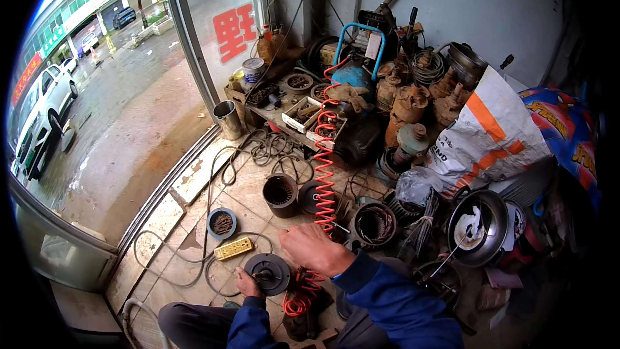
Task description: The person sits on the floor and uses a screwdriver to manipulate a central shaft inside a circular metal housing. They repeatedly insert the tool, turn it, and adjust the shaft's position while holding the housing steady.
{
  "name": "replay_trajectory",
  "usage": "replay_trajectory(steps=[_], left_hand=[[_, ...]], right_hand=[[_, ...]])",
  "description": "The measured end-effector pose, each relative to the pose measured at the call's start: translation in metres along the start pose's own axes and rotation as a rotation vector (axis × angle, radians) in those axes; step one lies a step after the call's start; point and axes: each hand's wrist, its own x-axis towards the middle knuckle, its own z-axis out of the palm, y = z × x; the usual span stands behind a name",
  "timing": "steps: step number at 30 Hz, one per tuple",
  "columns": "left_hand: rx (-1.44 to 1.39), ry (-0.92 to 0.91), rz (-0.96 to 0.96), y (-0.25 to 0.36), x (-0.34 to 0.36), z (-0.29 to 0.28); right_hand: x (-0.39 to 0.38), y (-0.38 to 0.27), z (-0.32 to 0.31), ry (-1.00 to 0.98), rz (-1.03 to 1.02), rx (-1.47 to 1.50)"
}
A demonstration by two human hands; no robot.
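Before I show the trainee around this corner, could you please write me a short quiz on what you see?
1. Which hand holds the dark disc: (a) the right, (b) the left, or (c) neither?
2. True or false: the yellow power strip lies on the tiled floor.
3. Fill in the colour: the coiled hose next to the right hand is ____.

Key: 1: (b), the left hand. 2: true. 3: red.

Toward the floor's (248, 216) left edge, power strip (234, 249) lies left of the disc (268, 274), dish (210, 223) holding parts (222, 223) behind strip.
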Motion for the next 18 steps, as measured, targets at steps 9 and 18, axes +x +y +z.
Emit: replay_trajectory(steps=[9,18], left_hand=[[0.053,-0.005,-0.04,-0.004,0.003,0.0],[0.052,-0.026,-0.037,-0.008,0.007,-0.003]], right_hand=[[-0.02,0.021,-0.002,-0.06,0.054,0.0],[-0.025,0.022,0.003,0.042,0.002,-0.007]])
